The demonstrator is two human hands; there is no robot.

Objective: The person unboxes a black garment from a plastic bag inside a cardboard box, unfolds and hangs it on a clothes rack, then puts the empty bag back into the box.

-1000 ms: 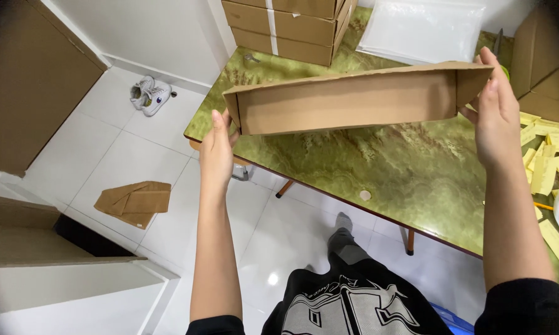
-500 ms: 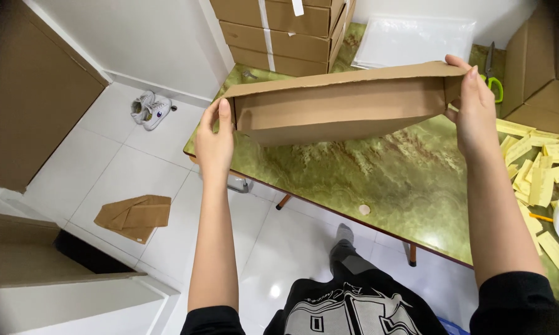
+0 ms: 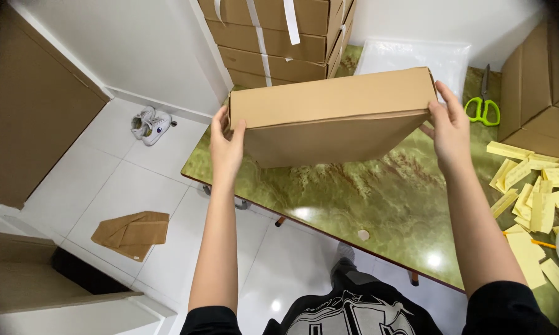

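Brown box (image 3: 329,118) — green marbled table (image 3: 379,198).

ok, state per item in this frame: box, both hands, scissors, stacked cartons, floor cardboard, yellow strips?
flat cardboard box: closed, held tilted above the green table
left hand: gripping the box's left end
right hand: gripping its right end
green-handled scissors: lying on the table, blades shut
stacked cartons: closed, strapped with white bands
cardboard piece: folded flat on floor
yellow strips: loose heap

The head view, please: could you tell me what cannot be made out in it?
- Inside of the box: closed sides face the head camera.
- Right hand fingertips: behind the box's end.
- Stacked cartons: cut off by the top edge.
- Yellow strips: cut off at right.
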